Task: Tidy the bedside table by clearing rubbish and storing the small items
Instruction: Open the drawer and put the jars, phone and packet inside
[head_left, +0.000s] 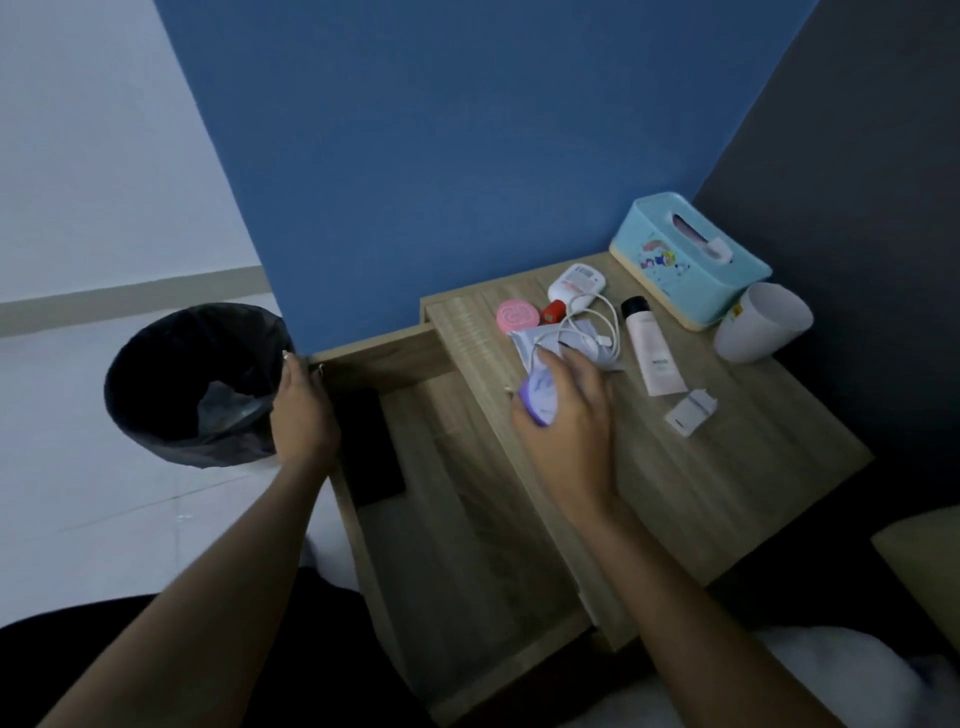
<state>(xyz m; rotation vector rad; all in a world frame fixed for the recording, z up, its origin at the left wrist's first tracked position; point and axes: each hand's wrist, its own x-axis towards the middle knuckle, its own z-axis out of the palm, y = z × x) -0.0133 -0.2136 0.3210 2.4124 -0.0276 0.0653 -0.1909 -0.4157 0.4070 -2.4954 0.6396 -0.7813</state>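
Observation:
My right hand (569, 415) is closed around a small purple item (540, 397) at the left edge of the wooden bedside table (753, 452). Just beyond it lie a crumpled wrapper (530, 340) and a white cable (597, 327). My left hand (301, 410) rests on the far left corner of the open drawer (467, 545), beside the black-lined bin (192, 384); whether it grips the drawer I cannot tell. A dark flat object (371, 452) lies in the drawer.
On the table sit a pink round tin (517, 316), a small red item (555, 310), a white bottle (576, 283), a pale tube (652, 353), a white charger plug (691, 413), a white cup (761, 322) and a blue tissue box (685, 260). A blue wall stands behind.

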